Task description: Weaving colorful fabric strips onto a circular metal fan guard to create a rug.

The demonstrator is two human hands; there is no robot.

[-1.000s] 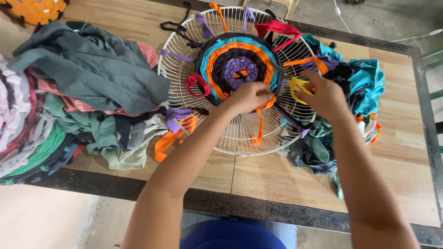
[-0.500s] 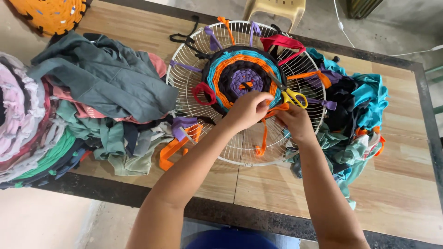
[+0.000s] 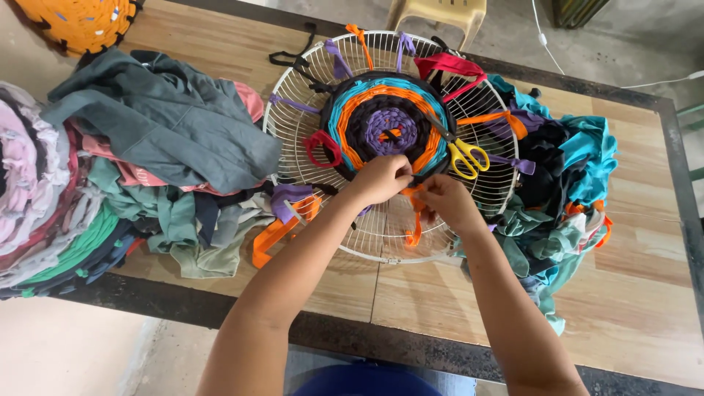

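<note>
My right hand [image 3: 447,202] has come in from the right side of the grille [image 3: 293,139] over the last second and now meets my left hand [image 3: 381,178] at the near edge of the woven disc [image 3: 389,121]. The scissors [image 3: 463,154], which lay by that hand, now rest alone on the wires, right of the disc. Both hands thus work one spot, so the weaving goes on at the outer ring.

Fingers: those of both hands are closed together on an orange strip [image 3: 415,213], pinched between the two hands; its loose end hangs down across the grille toward me. My left knuckles touch the disc's rim.

The grille lies flat on the table [image 3: 645,293], between a heap of grey and green cloth [image 3: 161,132] on the left and teal scraps [image 3: 587,154] on the right.
</note>
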